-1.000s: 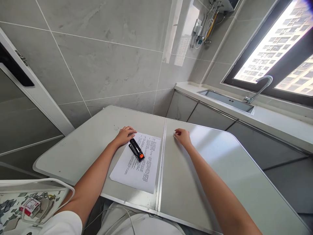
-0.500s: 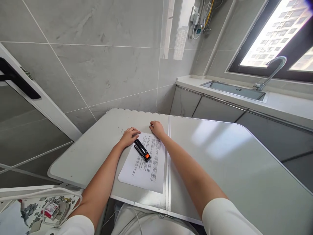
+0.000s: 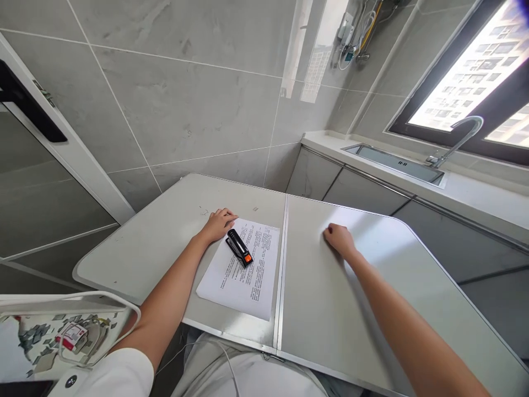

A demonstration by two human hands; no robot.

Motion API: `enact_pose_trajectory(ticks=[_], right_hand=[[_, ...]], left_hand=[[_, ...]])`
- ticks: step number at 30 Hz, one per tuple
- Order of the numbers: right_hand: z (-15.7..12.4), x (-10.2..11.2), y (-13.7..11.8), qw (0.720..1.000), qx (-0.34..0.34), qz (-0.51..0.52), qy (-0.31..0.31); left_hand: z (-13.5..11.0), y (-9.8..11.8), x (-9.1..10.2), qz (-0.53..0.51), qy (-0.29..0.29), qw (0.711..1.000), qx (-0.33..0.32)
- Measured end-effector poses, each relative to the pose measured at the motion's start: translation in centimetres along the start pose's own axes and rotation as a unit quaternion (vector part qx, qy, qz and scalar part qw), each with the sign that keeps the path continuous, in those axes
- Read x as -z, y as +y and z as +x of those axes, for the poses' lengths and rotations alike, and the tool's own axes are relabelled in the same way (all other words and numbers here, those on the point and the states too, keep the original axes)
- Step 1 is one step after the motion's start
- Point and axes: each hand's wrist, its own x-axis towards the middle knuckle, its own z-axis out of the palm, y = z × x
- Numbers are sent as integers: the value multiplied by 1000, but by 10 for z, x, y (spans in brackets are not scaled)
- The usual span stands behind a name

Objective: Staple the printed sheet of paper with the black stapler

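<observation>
My left hand (image 3: 219,223) lies with its fingers flat on the top left corner of a printed sheet of paper (image 3: 242,273) and holds nothing. A black stapler (image 3: 238,248) with an orange end rests on the sheet, just right of that hand. My right hand (image 3: 339,240) sits on the right half of the grey folding table (image 3: 157,242), well away from the paper. Its fingers are curled down against the surface, hiding whatever is under them. A tiny pale object (image 3: 255,209) lies on the table just beyond the sheet's top edge.
A metal seam (image 3: 281,275) splits the table into two halves. A counter with a sink (image 3: 392,162) and tap (image 3: 458,140) runs along the right under a window. A patterned bag (image 3: 53,339) with white handles sits at the lower left. Tiled wall stands behind.
My right hand went from the right half to the paper's top edge, then back right, further than before. The tiny object now lies where it reached. My left hand stayed put.
</observation>
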Motion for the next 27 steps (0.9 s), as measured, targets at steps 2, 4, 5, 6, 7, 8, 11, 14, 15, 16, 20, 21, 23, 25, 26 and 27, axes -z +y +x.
enact_pose_trajectory(ticks=[2, 4, 5, 6, 7, 8, 11, 14, 15, 16, 20, 21, 23, 25, 26, 27], right_hand=[[-16, 8, 40, 999, -17, -26, -12], [-33, 10, 69, 997, -35, -64, -15], [-41, 8, 79, 996, -39, -79, -6], [-48, 6, 86, 996, -34, -86, 14], [-54, 2, 90, 995, -30, -88, 37], [-58, -1, 92, 994, -26, -86, 56], [-63, -7, 92, 994, -29, -73, 73], [-61, -9, 92, 995, -30, -61, 70], [-60, -9, 93, 996, -26, -57, 71], [-60, -10, 95, 996, -22, -53, 72], [-60, -12, 100, 996, -11, -44, 74], [-60, -12, 100, 996, -11, -44, 74], [-61, -11, 99, 996, -12, -44, 72], [-61, -10, 97, 997, -14, -41, 72], [-62, -9, 96, 997, -15, -39, 72], [-62, -9, 96, 997, -16, -36, 71]], left_hand=[[0, 2, -2, 20, 2, 1000, -5], [1, 5, -3, 29, 4, 1000, -3], [1, 7, -3, 29, 4, 1000, 0], [0, 9, -3, 28, 5, 1000, 4], [0, 11, -3, 26, 6, 1000, 6], [0, 13, -2, 22, 6, 1000, 7], [0, 17, 0, 10, 3, 1000, 6], [0, 19, 2, -12, 5, 1000, 18], [0, 19, 3, -22, 7, 1000, 21], [0, 20, 4, -34, 8, 999, 21], [-1, 22, 7, -93, -3, 995, 26], [-1, 23, 8, -106, -5, 994, 28], [-2, 24, 9, -125, -8, 992, 33], [-2, 25, 10, -141, -9, 989, 33], [-1, 26, 10, -149, -9, 988, 34], [-1, 26, 10, -155, -10, 987, 35]])
